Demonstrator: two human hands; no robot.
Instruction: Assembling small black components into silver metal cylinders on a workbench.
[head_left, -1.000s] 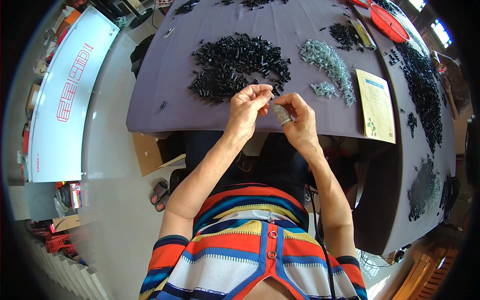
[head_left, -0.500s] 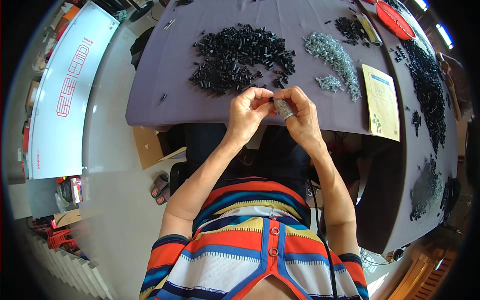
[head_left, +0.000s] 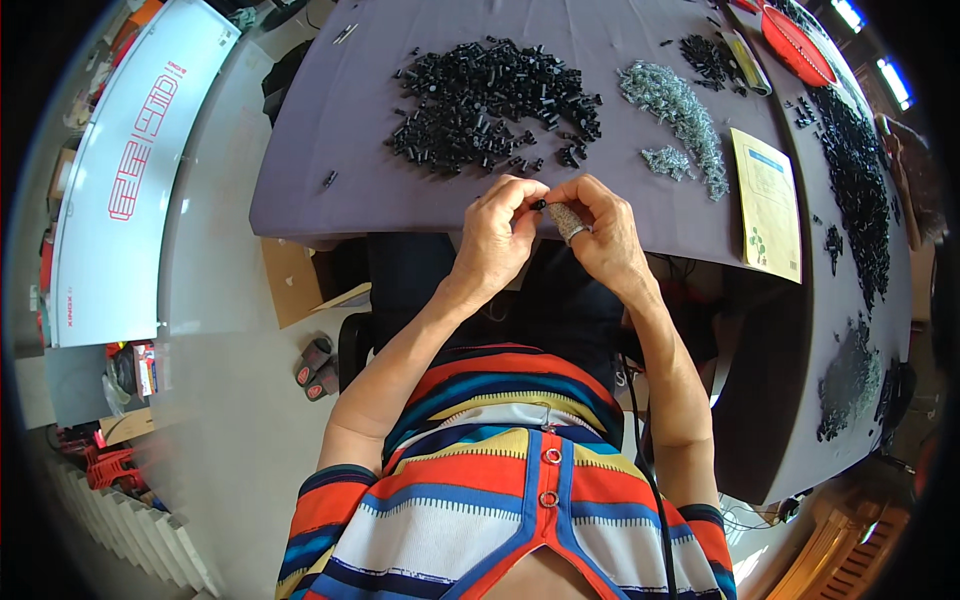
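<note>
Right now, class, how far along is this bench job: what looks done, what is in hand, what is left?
Done: no finished batch can be told apart on the purple table. In hand: the left hand and right hand pinch one small black part between their fingertips at the table edge. Left: a big pile of black parts and a heap of silver screws lie beyond.

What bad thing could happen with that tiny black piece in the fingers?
The small black part is pinched between the left hand and right hand right at the table edge, so it might slip and drop to the floor. It could also get lost among the black pile.
</note>
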